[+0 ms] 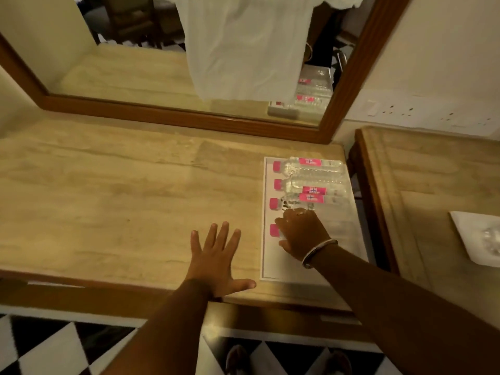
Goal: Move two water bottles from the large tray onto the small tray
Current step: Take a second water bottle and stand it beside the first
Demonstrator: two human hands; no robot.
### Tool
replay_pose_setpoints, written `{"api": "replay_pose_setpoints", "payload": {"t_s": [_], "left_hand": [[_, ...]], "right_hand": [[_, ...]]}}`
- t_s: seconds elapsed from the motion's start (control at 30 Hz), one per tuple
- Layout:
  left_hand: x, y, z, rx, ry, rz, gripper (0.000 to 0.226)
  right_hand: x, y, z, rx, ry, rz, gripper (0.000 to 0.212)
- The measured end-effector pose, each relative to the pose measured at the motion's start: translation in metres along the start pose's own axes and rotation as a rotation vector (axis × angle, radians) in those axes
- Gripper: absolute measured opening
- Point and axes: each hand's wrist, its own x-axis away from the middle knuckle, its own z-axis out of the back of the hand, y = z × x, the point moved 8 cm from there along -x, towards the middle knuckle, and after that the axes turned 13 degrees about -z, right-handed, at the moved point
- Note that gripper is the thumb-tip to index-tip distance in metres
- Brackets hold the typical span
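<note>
A large white tray (pixel 276 265) lies at the right end of the marble desk. Several clear water bottles with pink caps lie on it on their sides, caps to the left. My right hand (pixel 303 235) curls over the nearest bottle (pixel 275 230), thumb on its near side, and hides most of its body. The bottle rests on the tray. Just beyond it lies another bottle (pixel 308 199). My left hand (pixel 216 258) lies flat on the desk left of the tray, fingers spread, holding nothing. The small white tray (pixel 468 231) sits on the side table at the far right, with something clear on it.
A wood-framed mirror (pixel 189 115) leans along the back of the desk. A narrow gap separates the desk from the side table (pixel 422 185). Wall sockets (pixel 405 110) are behind it. Black-and-white floor tiles show below the desk's front edge.
</note>
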Motion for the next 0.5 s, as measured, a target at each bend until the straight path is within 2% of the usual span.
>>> {"api": "replay_pose_setpoints", "payload": {"t_s": [0.07, 0.23, 0.4, 0.5], "left_hand": [[-0.007, -0.002, -0.002, 0.002, 0.061, -0.03, 0.127], [-0.006, -0.002, 0.0, 0.026, 0.112, -0.045, 0.126], [-0.009, -0.001, -0.002, 0.028, 0.123, -0.05, 0.124], [-0.009, -0.001, -0.001, 0.023, 0.125, -0.05, 0.124]], "right_hand": [[-0.008, -0.003, -0.001, 0.03, 0.028, -0.032, 0.03], [-0.009, 0.001, 0.017, -0.045, 0.074, -0.096, 0.031], [0.02, 0.037, 0.062, -0.357, 0.276, -0.178, 0.038], [0.043, 0.075, 0.082, -0.632, 0.401, -0.294, 0.045]]}}
